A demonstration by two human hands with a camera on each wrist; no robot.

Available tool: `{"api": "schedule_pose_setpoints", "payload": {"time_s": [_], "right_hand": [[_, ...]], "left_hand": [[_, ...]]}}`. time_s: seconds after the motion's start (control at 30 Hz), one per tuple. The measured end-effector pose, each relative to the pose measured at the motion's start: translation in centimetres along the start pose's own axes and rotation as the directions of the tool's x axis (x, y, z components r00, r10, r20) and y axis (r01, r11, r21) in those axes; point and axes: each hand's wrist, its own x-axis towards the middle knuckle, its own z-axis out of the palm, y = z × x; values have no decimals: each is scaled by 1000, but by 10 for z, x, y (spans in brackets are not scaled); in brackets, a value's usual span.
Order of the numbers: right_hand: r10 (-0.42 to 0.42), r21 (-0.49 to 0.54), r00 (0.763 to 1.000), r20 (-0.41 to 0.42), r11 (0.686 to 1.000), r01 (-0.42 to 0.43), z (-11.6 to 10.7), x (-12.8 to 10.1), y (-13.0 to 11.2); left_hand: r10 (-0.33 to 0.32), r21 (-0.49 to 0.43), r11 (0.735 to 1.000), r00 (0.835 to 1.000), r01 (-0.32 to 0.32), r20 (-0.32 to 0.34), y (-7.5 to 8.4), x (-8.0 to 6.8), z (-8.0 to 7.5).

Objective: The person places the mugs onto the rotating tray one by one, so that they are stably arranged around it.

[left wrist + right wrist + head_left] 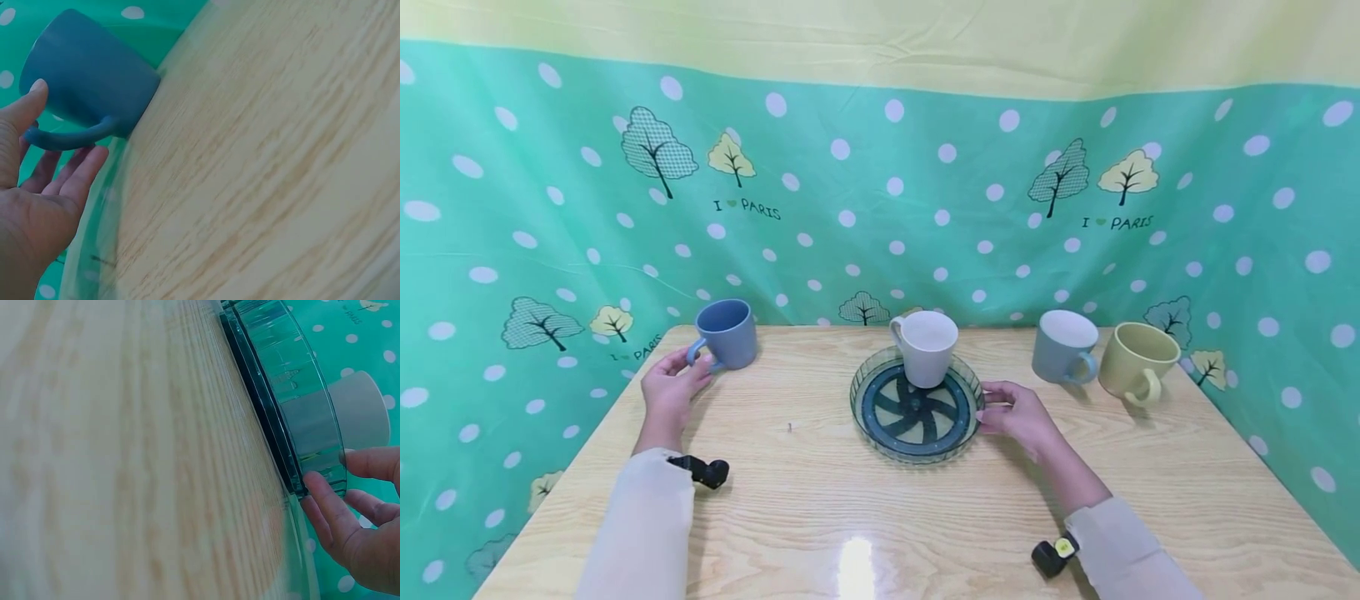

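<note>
Foreground: two pale sleeves, a small black wrist camera (707, 472) on the left forearm and another (1054, 556) on the right, over a wooden table (820, 508).
Left hand (668, 390): at the handle of the blue mug (727, 333) — thumb above the loop, fingers below it and loosely straight; in the left wrist view, fingertips (87, 164) just under the handle, not closed round it.
Blue mug: upright at the far left corner of the table, just ahead of and slightly right of the left hand; handle turned toward that hand, mouth up.
Right hand (1017, 414): at the right rim of the glass dish (880, 433) — fingertips (320, 487) against the outer wall, thumb above the rim; whether pinching or only touching, cannot tell.
Glass dish: round, flat on the table centre, directly left of the right hand; no long axis, dark pinwheel pattern in its base.
White mug (925, 347): upright inside the dish, toward its far edge, handle at the back left.
Nearer hand: left for the blue mug, right for the dish — each in contact or nearly so.
Bystanders: grey mug (1063, 345) and yellow mug (1137, 358) side by side at far right, handles toward the near right.
</note>
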Motion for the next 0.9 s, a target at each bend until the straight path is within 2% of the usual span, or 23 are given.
{"api": "schedule_pose_setpoints", "payload": {"time_s": [0.2,0.53,0.73,0.9], "right_hand": [[-2,-2,1000,-6,1000,2,-2,1,1],[-1,-6,1000,-15,1000,1,-1,1,2],[2,-18,1000,-17,1000,-3,0,1,2],[-2,-14,1000,-11,1000,1,0,2,1]], "left_hand": [[6,-61,998,1000,-8,-23,1,1,2],[-38,-154,988,998,30,-50,5,-3,1],[-13,-146,989,998,4,-61,1,-6,0],[8,-182,983,998,-19,-59,-2,-11,-2]]}}
